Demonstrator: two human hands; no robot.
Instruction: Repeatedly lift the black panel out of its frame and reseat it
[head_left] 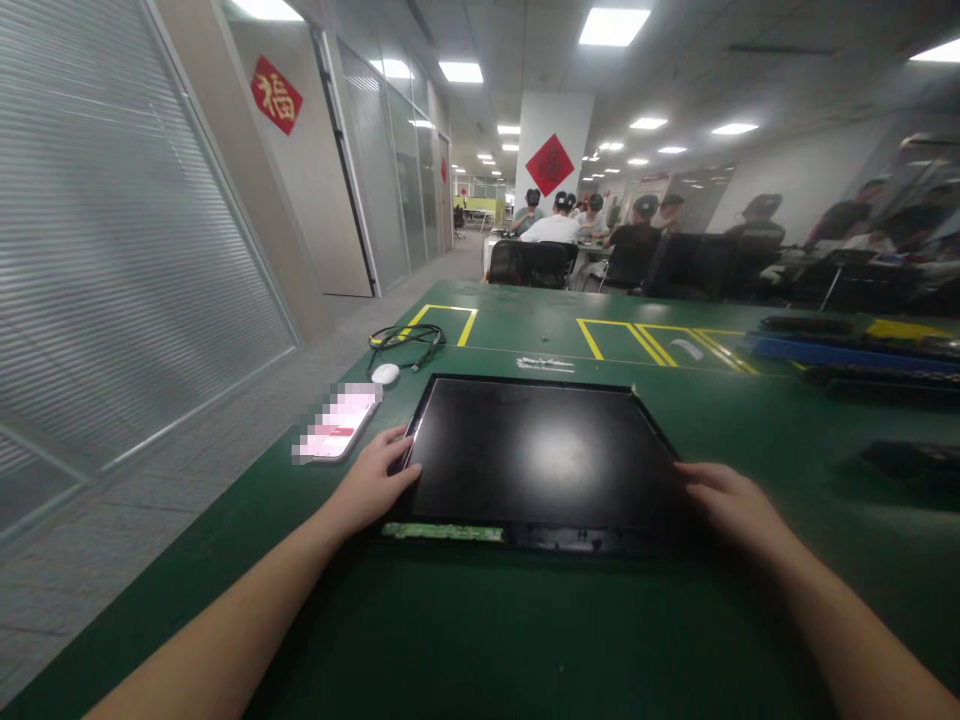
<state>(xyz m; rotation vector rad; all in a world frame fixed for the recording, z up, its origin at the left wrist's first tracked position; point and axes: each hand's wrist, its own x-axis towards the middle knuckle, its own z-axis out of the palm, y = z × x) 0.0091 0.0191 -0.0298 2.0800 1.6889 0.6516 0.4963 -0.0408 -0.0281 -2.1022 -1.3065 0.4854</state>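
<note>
Green office workbench (480, 640): the left hand (371, 487) curls around the left edge of a glossy black display panel (536, 455) lying flat at centre, right hand (731, 505) resting open-fingered on its right edge; a green circuit strip (441, 532) lines its near side.

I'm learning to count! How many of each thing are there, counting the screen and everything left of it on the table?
Screen: 1
Phone: 1
Mouse: 1
Cable: 1
Total: 4
</note>
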